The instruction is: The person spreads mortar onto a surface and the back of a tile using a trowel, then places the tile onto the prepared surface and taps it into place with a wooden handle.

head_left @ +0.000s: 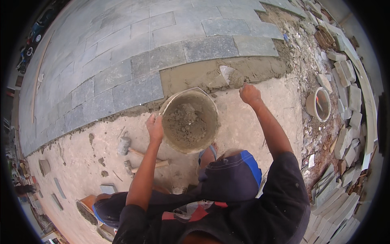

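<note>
My left hand (154, 128) is closed on the left rim of a round bucket (165, 136) that holds lumpy grey mortar (187, 122). The bucket stands on the concrete at the edge of the mortar bed, tilted a little toward me. In a fist, my right hand (250, 94) grips a trowel, its handle mostly hidden by the fingers. The pale trowel blade (226, 74) rests on the wet mortar bed (191, 75), which runs along the front of the laid grey stone tiles (211, 48).
Two mallets (124, 145) lie on the concrete left of the bucket. A smaller bucket (318, 105) with a tool inside stands on rubble at the right. Stacked stone pieces (333, 207) line the right side. A taut string (149, 36) crosses the tiles.
</note>
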A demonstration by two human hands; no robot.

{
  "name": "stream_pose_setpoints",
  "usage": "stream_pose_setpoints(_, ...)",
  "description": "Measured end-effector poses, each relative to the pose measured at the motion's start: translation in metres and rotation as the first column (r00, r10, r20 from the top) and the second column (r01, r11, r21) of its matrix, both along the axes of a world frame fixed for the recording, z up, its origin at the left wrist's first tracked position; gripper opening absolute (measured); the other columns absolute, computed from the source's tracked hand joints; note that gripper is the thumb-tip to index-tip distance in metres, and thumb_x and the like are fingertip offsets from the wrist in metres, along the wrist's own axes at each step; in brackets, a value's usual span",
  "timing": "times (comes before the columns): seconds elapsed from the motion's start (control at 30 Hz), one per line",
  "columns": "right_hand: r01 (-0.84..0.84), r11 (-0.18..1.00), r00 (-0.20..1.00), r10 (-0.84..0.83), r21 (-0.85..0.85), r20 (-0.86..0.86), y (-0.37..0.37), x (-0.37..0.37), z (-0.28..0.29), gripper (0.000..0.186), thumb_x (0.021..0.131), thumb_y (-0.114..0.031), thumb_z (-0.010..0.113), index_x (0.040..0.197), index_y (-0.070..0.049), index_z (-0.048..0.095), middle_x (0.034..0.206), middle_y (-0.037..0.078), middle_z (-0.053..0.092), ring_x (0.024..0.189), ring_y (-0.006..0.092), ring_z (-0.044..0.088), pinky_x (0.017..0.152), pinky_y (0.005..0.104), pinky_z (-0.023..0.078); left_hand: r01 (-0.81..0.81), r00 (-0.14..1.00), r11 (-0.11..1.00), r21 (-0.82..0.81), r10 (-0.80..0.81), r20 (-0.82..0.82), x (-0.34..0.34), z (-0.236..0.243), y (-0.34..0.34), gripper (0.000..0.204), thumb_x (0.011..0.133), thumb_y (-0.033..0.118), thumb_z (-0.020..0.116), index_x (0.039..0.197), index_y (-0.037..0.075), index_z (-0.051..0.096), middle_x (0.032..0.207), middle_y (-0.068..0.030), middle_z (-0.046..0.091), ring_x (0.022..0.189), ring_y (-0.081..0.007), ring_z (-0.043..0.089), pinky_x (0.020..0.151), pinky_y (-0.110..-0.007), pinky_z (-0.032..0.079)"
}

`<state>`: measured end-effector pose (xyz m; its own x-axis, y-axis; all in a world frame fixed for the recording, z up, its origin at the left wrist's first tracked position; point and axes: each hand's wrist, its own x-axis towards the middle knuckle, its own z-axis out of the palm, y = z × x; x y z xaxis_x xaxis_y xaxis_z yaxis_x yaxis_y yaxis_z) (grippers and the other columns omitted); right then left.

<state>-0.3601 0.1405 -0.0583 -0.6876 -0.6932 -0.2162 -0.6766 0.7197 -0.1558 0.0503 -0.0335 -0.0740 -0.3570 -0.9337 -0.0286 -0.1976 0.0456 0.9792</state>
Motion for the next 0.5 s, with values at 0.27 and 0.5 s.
stream_pose_setpoints(0.27, -0.032, 0.997, 0.999, 0.031, 0.069, 0.02, 0.003, 0.001, 0.017, 0.043, 0.095, -0.037, 0.051, 0.115, 0.001, 0.06, 0.106, 0.028, 0.067, 0.103, 0.0437, 0.064, 0.09, 0.0519, 0.051, -0.028, 0.991, 0.996, 0.089, 0.039, -0.128, -0.012, 0.003, 0.007, 0.016, 0.09, 0.009, 0.052, 0.075, 0.005, 0.049, 0.073, 0.0049, 0.044, 0.069, -0.0057, 0.039, 0.059, -0.028, 0.035)
stream_pose_setpoints(0.5, -0.126, 0.987, 0.98, 0.139, 0.1, -0.145, 0.028, -0.03, 0.014, 0.04, 0.096, -0.033, 0.051, 0.117, 0.0, 0.052, 0.095, 0.027, 0.068, 0.093, 0.0429, 0.067, 0.082, 0.0526, 0.053, -0.01, 0.998, 1.0, 0.014, 0.011, -0.061, -0.006, 0.006, 0.003, 0.017, 0.09, 0.01, 0.052, 0.075, 0.005, 0.048, 0.072, 0.0049, 0.043, 0.068, -0.0058, 0.037, 0.058, -0.027, 0.034)
